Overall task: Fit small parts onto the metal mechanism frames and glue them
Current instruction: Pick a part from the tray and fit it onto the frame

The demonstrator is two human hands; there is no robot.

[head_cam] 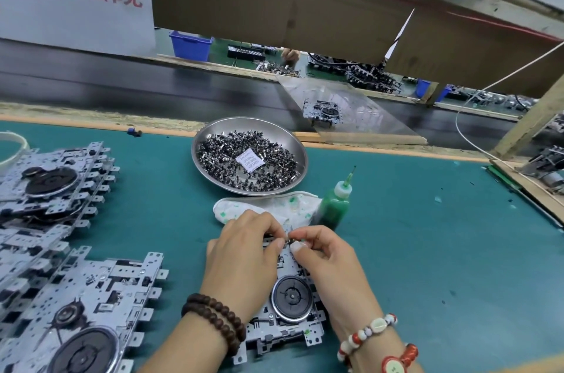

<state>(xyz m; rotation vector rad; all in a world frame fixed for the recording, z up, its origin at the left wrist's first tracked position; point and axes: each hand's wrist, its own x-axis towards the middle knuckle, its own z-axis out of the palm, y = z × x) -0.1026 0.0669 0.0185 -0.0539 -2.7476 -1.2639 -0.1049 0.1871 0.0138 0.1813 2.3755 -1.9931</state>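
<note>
One metal mechanism frame [287,308] with a black round wheel lies on the green mat under both hands. My left hand [244,253] curls over its far left edge, fingertips pinching at its top rim. My right hand [323,256] pinches a tiny part against the same rim, thumb and forefinger meeting the left fingertips. The part itself is mostly hidden. A steel bowl [210,134] full of small dark metal parts stands beyond. A green glue bottle [334,207] with a needle tip stands upright just right of my hands.
Stacks of similar metal frames [58,220] fill the left side of the mat. A stained white cloth [274,204] lies between the bowl and my hands. A black conveyor belt [152,88] carries one mechanism [320,111]. A white cable [467,134] hangs at right.
</note>
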